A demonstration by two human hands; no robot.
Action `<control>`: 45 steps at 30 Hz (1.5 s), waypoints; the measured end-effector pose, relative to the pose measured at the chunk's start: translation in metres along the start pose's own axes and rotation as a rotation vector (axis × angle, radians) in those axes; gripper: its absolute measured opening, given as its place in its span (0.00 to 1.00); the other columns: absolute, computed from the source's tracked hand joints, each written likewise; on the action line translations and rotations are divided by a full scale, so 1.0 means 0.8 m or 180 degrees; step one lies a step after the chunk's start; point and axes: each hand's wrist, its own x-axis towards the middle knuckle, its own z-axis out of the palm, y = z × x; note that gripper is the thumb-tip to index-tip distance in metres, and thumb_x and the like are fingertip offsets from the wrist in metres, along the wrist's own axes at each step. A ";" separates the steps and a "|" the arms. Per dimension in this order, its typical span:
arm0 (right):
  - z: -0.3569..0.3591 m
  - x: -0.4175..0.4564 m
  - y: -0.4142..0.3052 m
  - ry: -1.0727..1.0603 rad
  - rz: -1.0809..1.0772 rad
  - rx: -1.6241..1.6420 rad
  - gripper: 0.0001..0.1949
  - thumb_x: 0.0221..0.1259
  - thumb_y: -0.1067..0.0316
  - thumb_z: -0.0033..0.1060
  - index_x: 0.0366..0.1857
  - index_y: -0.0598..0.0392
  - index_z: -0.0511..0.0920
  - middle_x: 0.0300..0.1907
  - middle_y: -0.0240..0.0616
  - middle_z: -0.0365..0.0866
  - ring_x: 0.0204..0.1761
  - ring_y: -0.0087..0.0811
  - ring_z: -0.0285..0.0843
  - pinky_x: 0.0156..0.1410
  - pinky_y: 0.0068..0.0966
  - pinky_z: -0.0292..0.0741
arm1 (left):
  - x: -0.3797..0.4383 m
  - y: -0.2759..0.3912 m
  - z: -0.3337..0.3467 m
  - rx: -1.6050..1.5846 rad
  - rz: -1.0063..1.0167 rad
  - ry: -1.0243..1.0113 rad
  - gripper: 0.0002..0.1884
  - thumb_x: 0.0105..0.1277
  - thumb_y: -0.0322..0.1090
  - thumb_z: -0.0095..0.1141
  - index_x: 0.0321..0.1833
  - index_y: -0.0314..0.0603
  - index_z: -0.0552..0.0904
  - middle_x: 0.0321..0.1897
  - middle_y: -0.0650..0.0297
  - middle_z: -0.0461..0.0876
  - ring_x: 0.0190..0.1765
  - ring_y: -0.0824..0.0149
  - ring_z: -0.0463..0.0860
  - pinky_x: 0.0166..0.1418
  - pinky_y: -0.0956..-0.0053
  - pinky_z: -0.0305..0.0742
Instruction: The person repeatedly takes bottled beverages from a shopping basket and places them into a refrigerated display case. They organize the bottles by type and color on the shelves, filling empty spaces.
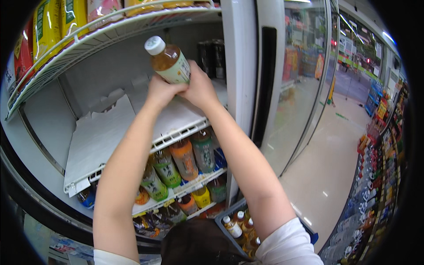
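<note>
A plastic bottle of amber drink (174, 66), with a white cap and a pale green label that bears writing, is held up inside a refrigerated display case. My left hand (162, 88) grips it low from the left, and my right hand (200, 81) wraps its right side. The bottle leans with its cap toward the upper left. Beneath my hands lies a wire shelf covered with white paper sheets (102, 132). Several dark cans (212, 58) stand at the back right of that shelf. My hands hide the bottle's base.
Yellow packs (48, 31) fill the upper wire shelf. Lower shelves hold several bottles, among them a green-labelled one (167, 169). A grey crate (227, 228) with white-capped bottles stands at lower right. The sliding glass door (298, 76) is to the right; shelved bottles (361, 192) line the aisle.
</note>
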 end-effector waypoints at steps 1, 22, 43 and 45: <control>-0.008 -0.005 -0.004 0.0092 -0.0108 0.0132 0.30 0.32 0.70 0.67 0.48 0.55 0.65 0.45 0.49 0.73 0.49 0.49 0.70 0.50 0.34 0.69 | -0.006 0.006 0.002 0.0238 0.0274 0.0064 0.24 0.35 0.32 0.66 0.40 0.33 0.77 0.37 0.57 0.81 0.40 0.64 0.80 0.43 0.73 0.75; -0.327 -0.482 -0.062 -0.1590 0.1655 -0.1157 0.34 0.37 0.69 0.68 0.52 0.60 0.60 0.48 0.50 0.68 0.51 0.46 0.67 0.54 0.33 0.68 | -0.458 0.024 0.268 -0.1585 -0.1116 -0.2466 0.30 0.43 0.38 0.69 0.48 0.36 0.71 0.43 0.60 0.76 0.45 0.68 0.77 0.49 0.73 0.72; -0.327 -0.776 -0.080 -0.1519 0.3756 -0.0810 0.33 0.35 0.80 0.58 0.55 0.56 0.62 0.49 0.50 0.71 0.52 0.47 0.68 0.54 0.33 0.68 | -0.657 -0.013 0.334 -0.0337 0.0680 -0.4416 0.23 0.43 0.28 0.58 0.46 0.39 0.70 0.41 0.55 0.77 0.43 0.57 0.78 0.44 0.66 0.73; -0.324 -0.774 -0.079 -0.1510 0.3830 -0.0827 0.33 0.35 0.79 0.59 0.55 0.56 0.62 0.50 0.50 0.70 0.52 0.47 0.68 0.54 0.33 0.68 | -0.661 -0.019 0.334 -0.0199 0.0825 -0.4419 0.23 0.44 0.26 0.56 0.47 0.38 0.69 0.41 0.55 0.77 0.42 0.57 0.78 0.43 0.66 0.73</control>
